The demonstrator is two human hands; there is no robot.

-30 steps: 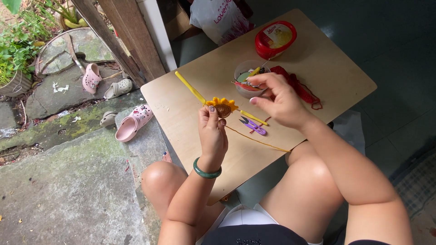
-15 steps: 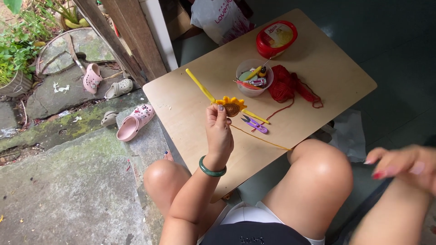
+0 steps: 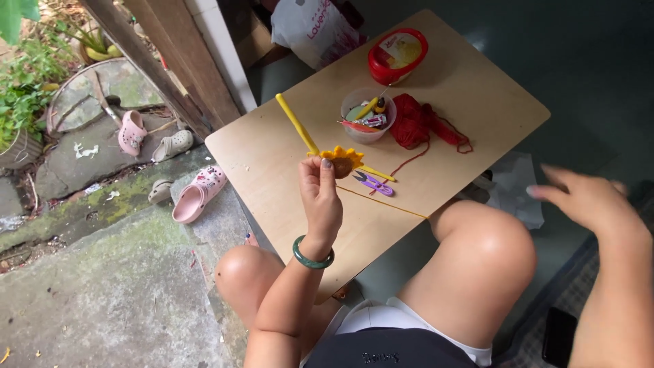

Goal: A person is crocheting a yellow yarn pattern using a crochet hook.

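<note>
Mossy stone paving [image 3: 88, 300] and grey floor frame what I see from my head camera, with a small wooden table [image 3: 477, 88] standing over my bare knees. On that table, going down in size, sit a red tub with a yellow lid [image 3: 397, 54], a loose heap of red yarn [image 3: 415, 123] trailing a strand toward me, a clear plastic cup [image 3: 368, 116] packed with small bits and tools, and a little pair of purple snips [image 3: 373, 182] lying flat near the table's middle. Off to the side on the paving lie pink clogs [image 3: 197, 194]. What I am working on is a crocheted yellow flower [image 3: 340, 158] with pointed petals around a brownish centre, mounted on a long yellow stem [image 3: 296, 124] that slants up and away across the tabletop; a thin yellow yarn strand [image 3: 381, 202] runs from it toward the near edge. My left hand [image 3: 323, 201], a green bangle [image 3: 312, 253] on its wrist, is raised over the table with thumb and fingertips pinched shut on the flower, holding it just above the wood. My right hand [image 3: 589, 201] is well off to the side beyond my knee, blurred, fingers spread open and palm down, with nothing in it.
</note>
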